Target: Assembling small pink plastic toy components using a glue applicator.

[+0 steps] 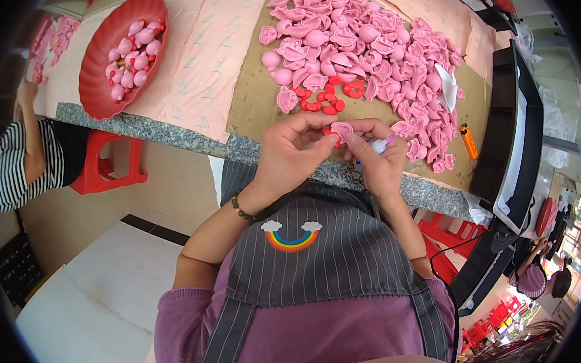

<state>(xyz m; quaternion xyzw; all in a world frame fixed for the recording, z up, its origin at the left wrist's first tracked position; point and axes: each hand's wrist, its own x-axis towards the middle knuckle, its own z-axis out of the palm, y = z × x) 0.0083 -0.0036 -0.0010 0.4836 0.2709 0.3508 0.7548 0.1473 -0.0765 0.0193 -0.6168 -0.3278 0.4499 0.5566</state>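
One pink piece [342, 130], pinched in my right fingers [360, 147], lies just right of the red piece [327, 132] my left fingers [320, 147] clamp.

Head cam, wide fisheye, looking down from up top and a bit forward. Apron [334, 264] fills the lower middle, left hand [290, 152] and right hand [383, 165] sit pretty close near the center, table [170, 136] stretches across the top. Straight edges bow toward the rim, corners go black.
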